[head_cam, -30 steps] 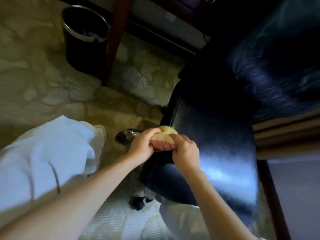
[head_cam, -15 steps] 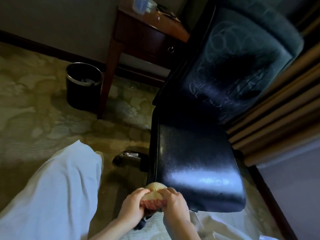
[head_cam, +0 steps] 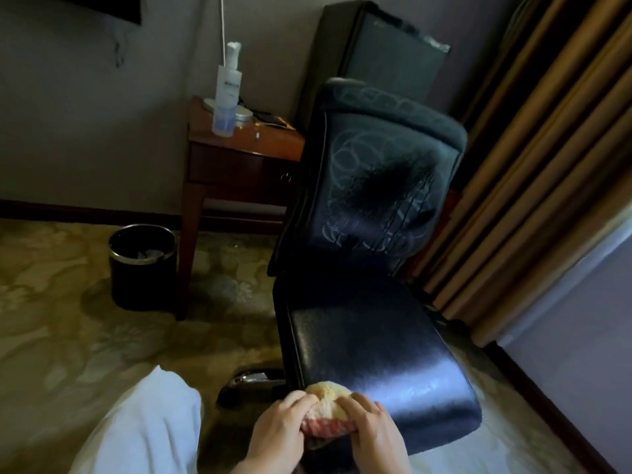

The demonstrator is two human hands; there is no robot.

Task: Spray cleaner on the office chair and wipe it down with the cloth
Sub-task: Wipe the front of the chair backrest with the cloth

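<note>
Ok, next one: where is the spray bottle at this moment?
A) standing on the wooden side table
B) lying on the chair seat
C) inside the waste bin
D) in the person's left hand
A: the spray bottle stands upright on the side table, while the left hand and the right hand both grip the cloth.

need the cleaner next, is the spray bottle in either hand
No, the spray bottle stands on the side table, while the left hand and right hand grip the cloth.
</note>
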